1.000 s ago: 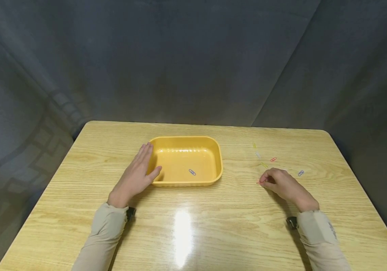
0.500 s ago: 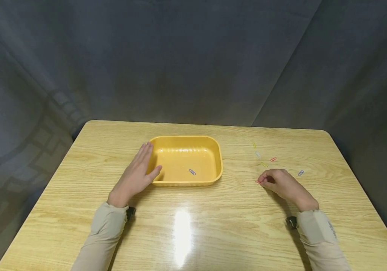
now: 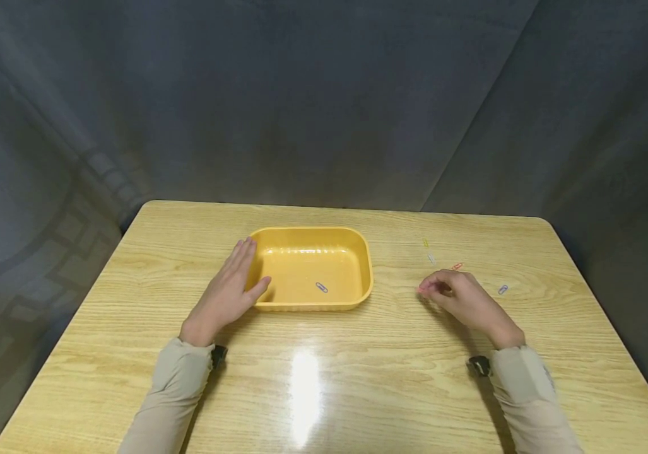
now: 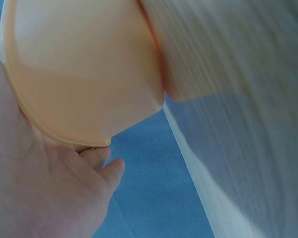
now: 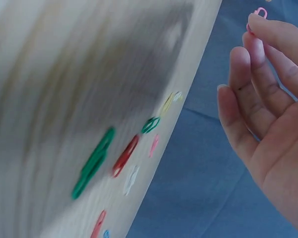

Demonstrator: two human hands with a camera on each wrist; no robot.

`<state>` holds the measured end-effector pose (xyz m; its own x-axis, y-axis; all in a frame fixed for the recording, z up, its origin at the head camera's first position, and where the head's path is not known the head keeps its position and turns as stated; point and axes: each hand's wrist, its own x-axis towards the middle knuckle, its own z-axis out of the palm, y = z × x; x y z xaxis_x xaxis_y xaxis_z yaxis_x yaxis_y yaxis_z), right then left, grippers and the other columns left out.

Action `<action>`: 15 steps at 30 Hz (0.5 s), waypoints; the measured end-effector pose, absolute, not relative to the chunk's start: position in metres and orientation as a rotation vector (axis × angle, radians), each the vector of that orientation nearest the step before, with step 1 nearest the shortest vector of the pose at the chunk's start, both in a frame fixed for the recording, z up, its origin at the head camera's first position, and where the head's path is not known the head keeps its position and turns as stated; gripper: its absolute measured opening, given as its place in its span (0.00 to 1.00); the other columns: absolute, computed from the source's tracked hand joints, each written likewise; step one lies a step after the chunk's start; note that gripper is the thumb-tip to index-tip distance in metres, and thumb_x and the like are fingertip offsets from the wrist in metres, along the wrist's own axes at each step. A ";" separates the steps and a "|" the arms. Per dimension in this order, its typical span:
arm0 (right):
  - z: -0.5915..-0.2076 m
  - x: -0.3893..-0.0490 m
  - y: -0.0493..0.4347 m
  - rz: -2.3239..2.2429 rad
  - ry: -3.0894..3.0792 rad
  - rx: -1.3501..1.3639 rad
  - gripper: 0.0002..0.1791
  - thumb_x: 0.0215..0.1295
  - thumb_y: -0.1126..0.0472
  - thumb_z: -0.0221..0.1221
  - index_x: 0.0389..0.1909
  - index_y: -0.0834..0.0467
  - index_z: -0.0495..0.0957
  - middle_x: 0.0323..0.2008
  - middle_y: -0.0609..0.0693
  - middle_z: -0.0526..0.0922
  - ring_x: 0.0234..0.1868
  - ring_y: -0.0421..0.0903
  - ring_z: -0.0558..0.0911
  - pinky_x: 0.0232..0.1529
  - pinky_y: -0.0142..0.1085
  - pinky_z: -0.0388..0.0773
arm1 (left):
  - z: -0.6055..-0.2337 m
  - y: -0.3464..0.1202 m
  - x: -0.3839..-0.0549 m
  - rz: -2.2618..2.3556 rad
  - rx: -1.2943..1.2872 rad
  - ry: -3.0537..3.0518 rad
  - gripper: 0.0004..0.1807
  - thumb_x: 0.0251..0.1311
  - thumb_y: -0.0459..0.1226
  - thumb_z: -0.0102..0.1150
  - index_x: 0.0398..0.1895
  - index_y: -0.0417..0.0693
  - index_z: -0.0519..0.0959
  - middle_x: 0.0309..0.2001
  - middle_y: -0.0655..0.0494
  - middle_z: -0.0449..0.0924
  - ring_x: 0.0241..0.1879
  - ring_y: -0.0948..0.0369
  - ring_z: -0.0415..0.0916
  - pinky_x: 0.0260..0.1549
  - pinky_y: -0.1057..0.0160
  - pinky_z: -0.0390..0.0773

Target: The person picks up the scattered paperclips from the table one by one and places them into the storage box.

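Observation:
A yellow plastic tray (image 3: 309, 307) stands left of the table's middle, with one bluish paper clip (image 3: 322, 287) on its floor. My left hand (image 3: 224, 299) rests at the tray's left end, fingers extended along the rim and thumb stretched toward the near corner. To the right of the tray, my right hand (image 3: 462, 299) is raised slightly above the table. Its thumb and forefinger pinch a pink paper clip (image 5: 261, 12), seen best in the right wrist view; the other fingers are loosely bent.
Loose paper clips lie around the right hand: a yellow clip (image 3: 426, 242), a white clip (image 3: 431, 258), a red clip (image 3: 457, 266) and a blue clip (image 3: 503, 289). In the right wrist view a green clip (image 5: 93, 163) shows too. Dark curtain (image 3: 324, 107) hangs behind the wooden table (image 3: 392, 378).
My right hand has lifted the pink paper clip off the table and moved up and slightly left, now covering a yellow clip. The left hand and tray have stayed put.

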<state>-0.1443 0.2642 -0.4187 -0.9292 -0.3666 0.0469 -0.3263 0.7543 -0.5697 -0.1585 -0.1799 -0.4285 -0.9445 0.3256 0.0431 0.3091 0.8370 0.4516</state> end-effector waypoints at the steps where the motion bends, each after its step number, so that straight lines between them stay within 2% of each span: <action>1: -0.418 -0.145 0.263 -0.924 2.882 -0.577 0.05 0.65 0.67 0.63 0.39 0.59 0.85 0.36 0.48 0.87 0.36 0.37 0.80 0.42 0.30 0.80 | -0.429 -0.180 -0.159 0.722 0.515 2.975 0.46 0.73 0.55 0.45 0.79 0.39 0.40 0.81 0.44 0.35 0.80 0.45 0.34 0.79 0.46 0.43; 4: -0.414 -0.147 0.256 -0.929 2.897 -0.596 0.05 0.65 0.66 0.63 0.40 0.59 0.85 0.35 0.48 0.87 0.36 0.37 0.80 0.42 0.32 0.79 | -0.428 -0.179 -0.159 0.722 0.513 2.972 0.45 0.73 0.54 0.46 0.79 0.39 0.39 0.81 0.44 0.35 0.80 0.46 0.34 0.79 0.46 0.43; 6: -0.412 -0.149 0.252 -0.937 2.896 -0.590 0.05 0.66 0.66 0.62 0.40 0.58 0.85 0.35 0.48 0.87 0.37 0.39 0.81 0.47 0.37 0.77 | -0.428 -0.179 -0.159 0.725 0.513 2.973 0.45 0.72 0.54 0.46 0.79 0.39 0.40 0.81 0.44 0.35 0.80 0.45 0.34 0.79 0.46 0.43; 10: -0.408 -0.152 0.243 -0.961 2.893 -0.588 0.06 0.66 0.65 0.62 0.41 0.57 0.85 0.36 0.48 0.87 0.38 0.41 0.81 0.49 0.44 0.77 | -0.429 -0.180 -0.159 0.716 0.514 2.979 0.45 0.73 0.54 0.46 0.79 0.39 0.40 0.81 0.44 0.36 0.80 0.45 0.35 0.79 0.46 0.43; 15: -0.405 -0.157 0.231 -1.012 2.892 -0.628 0.05 0.66 0.65 0.63 0.41 0.58 0.85 0.35 0.46 0.85 0.38 0.41 0.80 0.45 0.41 0.82 | -0.430 -0.180 -0.159 0.709 0.513 2.985 0.45 0.73 0.55 0.45 0.79 0.39 0.40 0.81 0.44 0.36 0.80 0.45 0.35 0.79 0.46 0.44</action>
<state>-0.1574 0.2307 -0.4050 -0.9192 -0.3758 0.1173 -0.3669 0.7098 -0.6013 -0.1586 -0.1803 -0.4297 -0.9451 0.3237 0.0454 0.3095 0.8416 0.4427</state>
